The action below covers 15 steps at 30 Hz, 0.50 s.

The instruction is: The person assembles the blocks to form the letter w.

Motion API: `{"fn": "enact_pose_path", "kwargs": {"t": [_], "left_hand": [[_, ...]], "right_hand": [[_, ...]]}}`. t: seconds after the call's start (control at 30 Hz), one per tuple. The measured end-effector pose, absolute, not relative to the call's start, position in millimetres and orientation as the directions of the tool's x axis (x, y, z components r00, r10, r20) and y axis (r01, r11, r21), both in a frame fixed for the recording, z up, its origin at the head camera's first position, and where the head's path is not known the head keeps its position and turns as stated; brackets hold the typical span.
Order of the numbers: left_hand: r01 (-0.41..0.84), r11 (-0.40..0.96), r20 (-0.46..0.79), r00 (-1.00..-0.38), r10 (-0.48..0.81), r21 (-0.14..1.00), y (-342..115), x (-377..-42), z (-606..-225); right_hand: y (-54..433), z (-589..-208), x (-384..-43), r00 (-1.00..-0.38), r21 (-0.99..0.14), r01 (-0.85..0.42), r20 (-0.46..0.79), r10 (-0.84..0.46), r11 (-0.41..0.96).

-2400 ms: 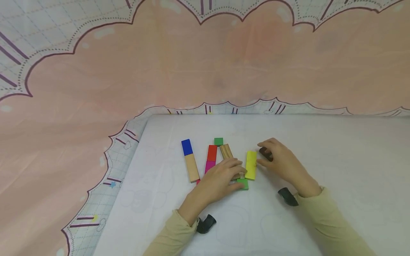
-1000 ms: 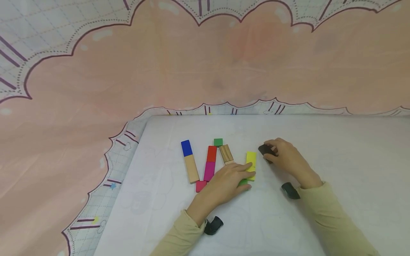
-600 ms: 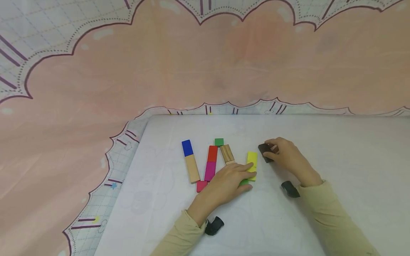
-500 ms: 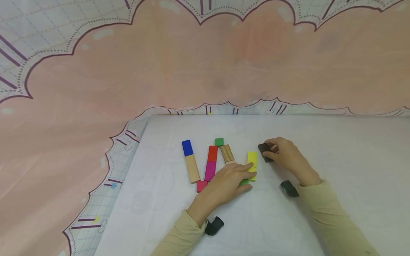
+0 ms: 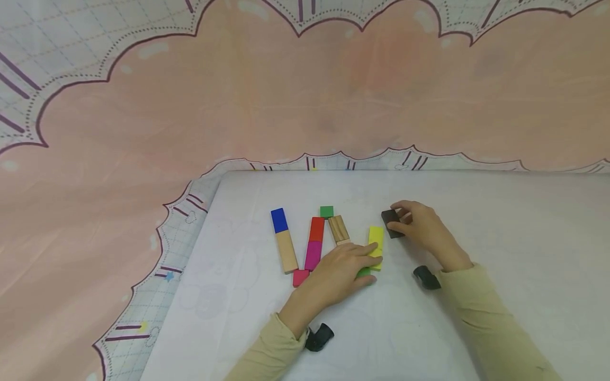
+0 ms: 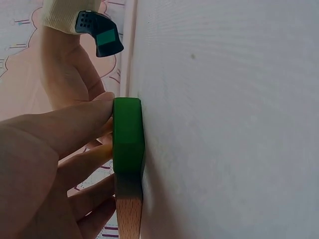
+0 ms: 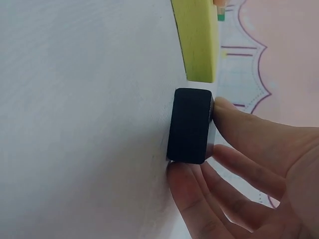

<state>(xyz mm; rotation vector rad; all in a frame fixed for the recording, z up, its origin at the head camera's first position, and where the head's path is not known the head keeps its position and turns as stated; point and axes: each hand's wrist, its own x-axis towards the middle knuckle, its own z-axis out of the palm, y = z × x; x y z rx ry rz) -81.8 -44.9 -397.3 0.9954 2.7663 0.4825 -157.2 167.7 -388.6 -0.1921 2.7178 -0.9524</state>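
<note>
My right hand (image 5: 421,227) pinches a black block (image 5: 391,222) between thumb and fingers, just right of the yellow block (image 5: 376,235). The right wrist view shows the black block's end face, close to the end of the yellow one. My left hand (image 5: 335,275) lies over the row with its fingers spread, two of them on the yellow block. Its thumb is by the near green block (image 5: 363,272), mostly covered in the head view. The left wrist view shows this green block (image 6: 128,134) against a wooden block (image 6: 129,216).
Left of my hand lie a blue block (image 5: 279,220) above a plain wooden one (image 5: 286,251), then a red block (image 5: 316,229), a magenta block (image 5: 313,255) and a pink one (image 5: 301,277). A far green block (image 5: 326,211) and striped wooden block (image 5: 339,229) lie on the white table (image 5: 500,222).
My right hand has gripped the black block, turned it, and shifted it slightly left towards the yellow one. My left hand has slid right, its fingers coming onto the yellow block.
</note>
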Motion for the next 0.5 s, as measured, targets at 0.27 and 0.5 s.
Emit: {"fn": "enact_pose_path", "kwargs": {"t": [0.27, 0.5], "left_hand": [[0.59, 0.726, -0.038, -0.766, 0.641, 0.355, -45.4, -81.1, -397.4], [0.599, 0.719, -0.023, -0.763, 0.646, 0.353, -46.4, -82.0, -398.4]], "right_hand": [[163.7, -390.3, -163.4, -0.962, -0.633, -0.042, -0.184, -0.203, 0.773], [158.8, -389.6, -168.0, -0.965, -0.628, -0.04, -0.178, -0.194, 0.777]]}}
